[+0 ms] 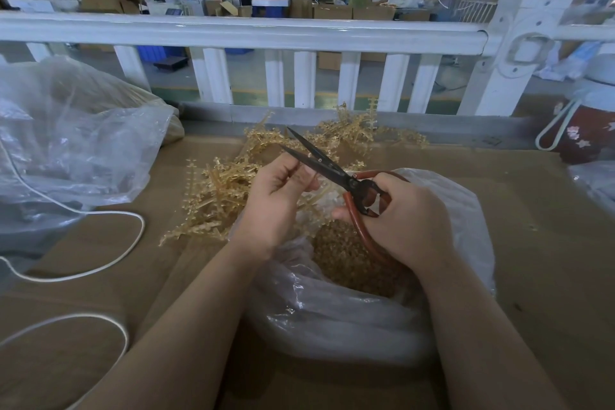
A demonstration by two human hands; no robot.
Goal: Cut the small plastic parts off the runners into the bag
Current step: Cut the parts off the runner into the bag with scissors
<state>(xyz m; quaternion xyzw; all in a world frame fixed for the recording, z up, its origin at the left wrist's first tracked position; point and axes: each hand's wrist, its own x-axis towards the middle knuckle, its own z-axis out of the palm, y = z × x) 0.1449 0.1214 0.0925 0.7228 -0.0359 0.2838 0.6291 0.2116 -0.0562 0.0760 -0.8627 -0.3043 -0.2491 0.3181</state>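
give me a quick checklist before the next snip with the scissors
1. Scissors blades open, ready to cut: ok.
2. Right hand grips the red handles: ok.
3. Left hand pinches a runner up to the blades: ok, though the runner itself is mostly hidden.
4. Left fingers clear of the blades: cannot tell, they sit very close.
5. Bag mouth open below the hands, cut parts inside: ok.
6. Pile of uncut runners within reach behind the bag: ok.
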